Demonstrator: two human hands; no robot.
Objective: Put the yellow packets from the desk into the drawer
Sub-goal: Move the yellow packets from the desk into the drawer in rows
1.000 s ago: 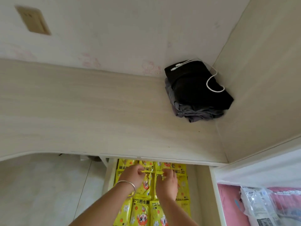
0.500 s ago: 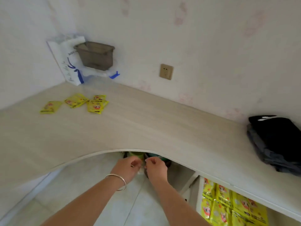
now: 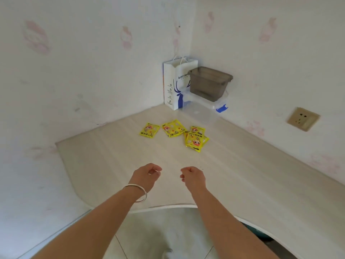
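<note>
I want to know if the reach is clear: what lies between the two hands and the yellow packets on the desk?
Only bare desk. In the head view nothing sits between the left hand, the right hand and the yellow packets.

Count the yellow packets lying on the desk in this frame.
At least 4: one alone on the left, one in the middle, and two overlapping on the right, the rear one partly under the front one. More may be hidden in that pile.
</note>
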